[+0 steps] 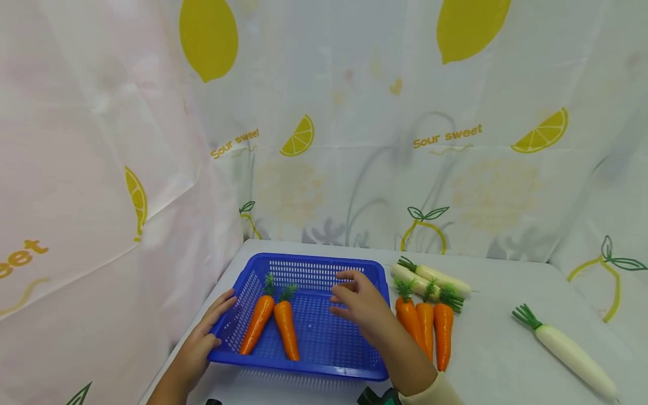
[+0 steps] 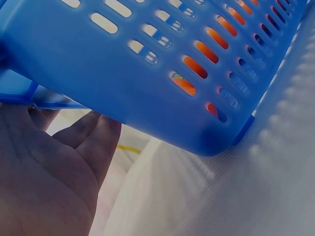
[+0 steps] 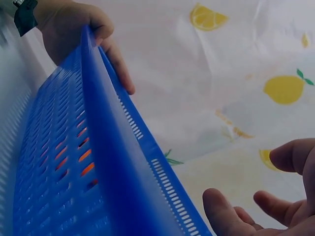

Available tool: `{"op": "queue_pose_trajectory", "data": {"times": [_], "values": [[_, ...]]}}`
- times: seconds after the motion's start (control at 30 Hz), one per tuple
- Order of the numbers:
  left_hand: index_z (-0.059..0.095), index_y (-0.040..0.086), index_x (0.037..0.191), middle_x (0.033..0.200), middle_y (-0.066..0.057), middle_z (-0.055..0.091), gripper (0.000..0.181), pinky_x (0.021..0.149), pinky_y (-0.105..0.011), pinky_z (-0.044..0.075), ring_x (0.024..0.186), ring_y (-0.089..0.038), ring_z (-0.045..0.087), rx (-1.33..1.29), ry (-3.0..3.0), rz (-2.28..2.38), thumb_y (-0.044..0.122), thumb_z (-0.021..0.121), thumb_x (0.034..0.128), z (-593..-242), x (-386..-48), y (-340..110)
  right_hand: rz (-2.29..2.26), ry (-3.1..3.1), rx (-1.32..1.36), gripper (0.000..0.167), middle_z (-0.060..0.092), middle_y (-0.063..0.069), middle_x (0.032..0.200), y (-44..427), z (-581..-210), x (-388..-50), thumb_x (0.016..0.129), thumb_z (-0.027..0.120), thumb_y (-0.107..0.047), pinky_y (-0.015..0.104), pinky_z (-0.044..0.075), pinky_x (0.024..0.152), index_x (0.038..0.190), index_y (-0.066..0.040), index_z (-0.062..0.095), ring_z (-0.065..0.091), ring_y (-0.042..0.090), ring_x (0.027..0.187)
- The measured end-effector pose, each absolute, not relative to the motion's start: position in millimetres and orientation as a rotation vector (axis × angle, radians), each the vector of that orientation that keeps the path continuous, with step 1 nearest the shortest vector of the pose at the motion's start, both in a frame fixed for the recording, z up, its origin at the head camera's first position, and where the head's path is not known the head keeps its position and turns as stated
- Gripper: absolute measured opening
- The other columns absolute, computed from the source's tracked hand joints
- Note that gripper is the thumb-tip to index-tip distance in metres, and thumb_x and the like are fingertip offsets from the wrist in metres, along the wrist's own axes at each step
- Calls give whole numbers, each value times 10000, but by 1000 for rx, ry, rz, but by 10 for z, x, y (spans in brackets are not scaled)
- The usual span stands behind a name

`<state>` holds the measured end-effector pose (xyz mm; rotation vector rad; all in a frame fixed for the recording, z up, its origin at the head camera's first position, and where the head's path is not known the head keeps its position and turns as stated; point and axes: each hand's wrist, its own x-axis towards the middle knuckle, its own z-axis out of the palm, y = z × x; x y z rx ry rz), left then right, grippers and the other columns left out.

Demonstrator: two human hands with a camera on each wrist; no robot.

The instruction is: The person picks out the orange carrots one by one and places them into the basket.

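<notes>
- Over the blue basket [image 1: 329,340], my right hand [image 1: 365,309] hangs, fingers apart.
- At its left side, my left hand [image 1: 199,344] is clamped on it.
- Inside lie 2 carrots [image 1: 259,323].

Soft, even light fills a white fabric curtain printed with yellow lemons [image 1: 329,185], faint grey shadows marking it toward six o'clock. Light speckles the tabletop below the six o'clock edge of a blue rectangular slotted plastic basket [image 1: 298,367]. From the left wrist, a bare left hand [image 2: 47,167] darkens; slots glare white near eleven o'clock. The right-wrist view is dim, bluish.
</notes>
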<state>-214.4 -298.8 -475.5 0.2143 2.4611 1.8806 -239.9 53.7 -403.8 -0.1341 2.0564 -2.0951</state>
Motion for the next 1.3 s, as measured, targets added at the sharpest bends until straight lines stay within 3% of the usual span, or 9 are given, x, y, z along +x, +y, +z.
{"op": "queue_pose_trajectory", "data": {"times": [0.4,0.73,1.03,1.3], "values": [[400,88,1597,1771,-10,85,884,1163,-802,37,1616,-428,-73,202,2411,1911,-112,414,737,-4795,-2176,-2946,-2220,1937,-46,465,494,232,1326,722,-4120,-2285,1051,583,-203,393,634,884,1453,-15,445,639,350,1116],[395,87,1601,1770,-21,90,894,1143,-812,60,1611,-448,-58,231,2461,1874,-114,425,730,-4743,-2181,-2978,-2437,1868,-38,372,474,192,1286,802,-4126,-2223,1050,551,-128,406,621,924,1392,-18,454,644,293,1097],[394,73,1595,1770,-37,81,893,1139,-823,57,1607,-462,-59,233,2467,1869,-116,420,723,-4720,-2184,-2971,-2437,1876,6,372,473,186,1294,960,-4114,-2131,1045,564,-131,358,609,930,1385,-25,457,640,265,1090],[382,87,1601,1772,-29,64,884,1152,-823,25,1613,-436,-81,185,2449,1846,-116,418,741,-4756,-2167,-3003,-2466,1843,98,407,524,163,1205,1102,-4190,-2074,1036,550,-86,310,609,902,1413,18,435,649,232,1030]]}}
